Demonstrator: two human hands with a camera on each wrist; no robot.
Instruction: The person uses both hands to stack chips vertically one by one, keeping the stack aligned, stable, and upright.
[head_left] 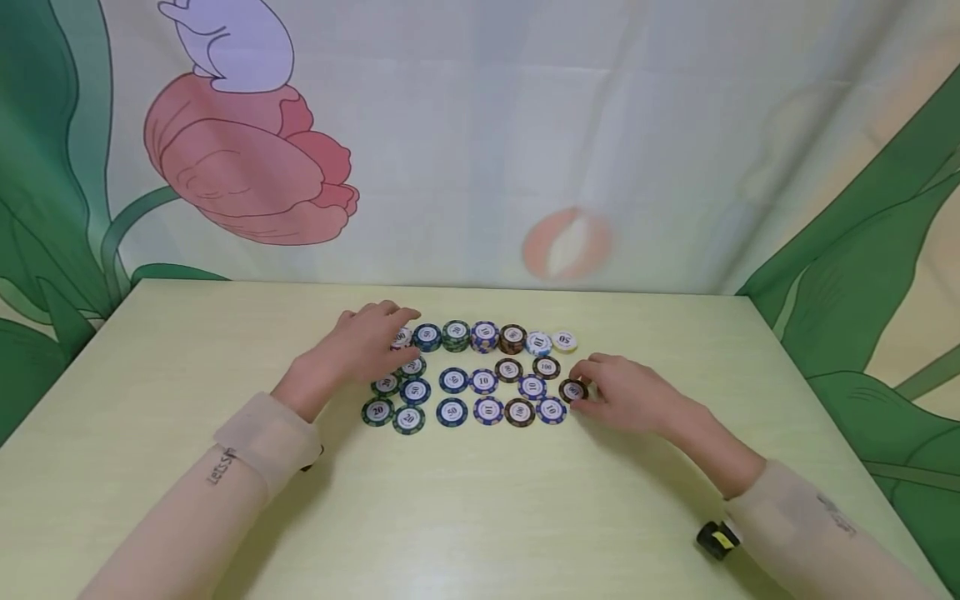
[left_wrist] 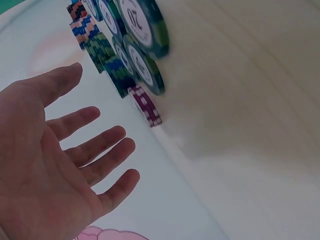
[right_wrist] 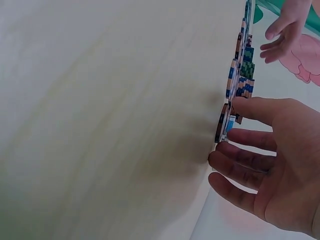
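Note:
At the right end of the spread, my right hand [head_left: 626, 393] pinches a black poker chip [head_left: 573, 391] by its rim, thumb at the near side and fingers at the far side. In the right wrist view that chip [right_wrist: 221, 122] lies flat between thumb and fingertips. My left hand [head_left: 367, 342] is spread over the left end of the chips, fingers loosely extended, holding nothing. Its fingers partly cover a purple-edged stack [head_left: 402, 337], which also appears in the left wrist view as a purple stack [left_wrist: 145, 106]. Green chips marked 20 [head_left: 408, 419] lie nearest that hand.
A back row of stacks runs rightward: dark blue-green [head_left: 427, 337], green [head_left: 456, 335], blue [head_left: 484, 336], brown [head_left: 513, 338], light blue [head_left: 538, 342] and yellow-edged [head_left: 565, 341]. Several flat chips [head_left: 489, 410] lie before it on the pale table [head_left: 465, 517]. A printed curtain [head_left: 450, 150] hangs behind.

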